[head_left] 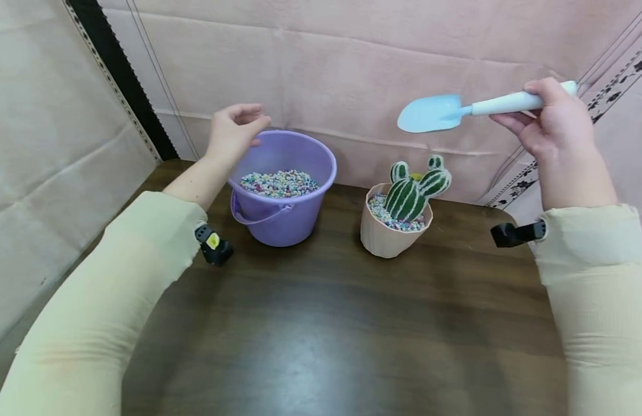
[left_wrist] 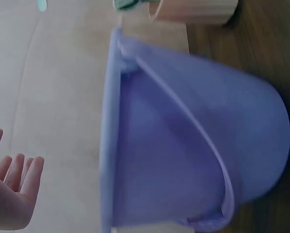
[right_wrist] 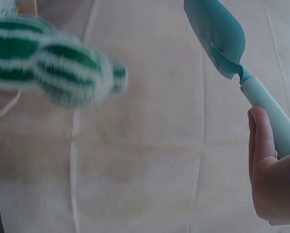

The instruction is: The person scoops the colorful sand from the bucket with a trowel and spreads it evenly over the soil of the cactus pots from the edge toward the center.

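Observation:
In the head view my right hand (head_left: 562, 124) grips the pale handle of a light blue garden trowel (head_left: 432, 114), held in the air to the right of and above the potted cactus. The trowel's blade points left. My left hand (head_left: 235, 133) hovers by the left rim of a purple bucket (head_left: 300, 214), fingers loosely bent and holding nothing. Small multicoloured pebbles (head_left: 279, 184) lie inside the bucket. A knitted-looking green and white cactus (head_left: 406, 199) stands in a beige pot (head_left: 385, 237), with similar pebbles around its base.
Bucket and pot stand side by side on a dark wooden table (head_left: 321, 323), near its back edge. Pale cloth (head_left: 352, 75) hangs behind and at both sides. The bucket's handle (head_left: 258, 221) hangs down at its front.

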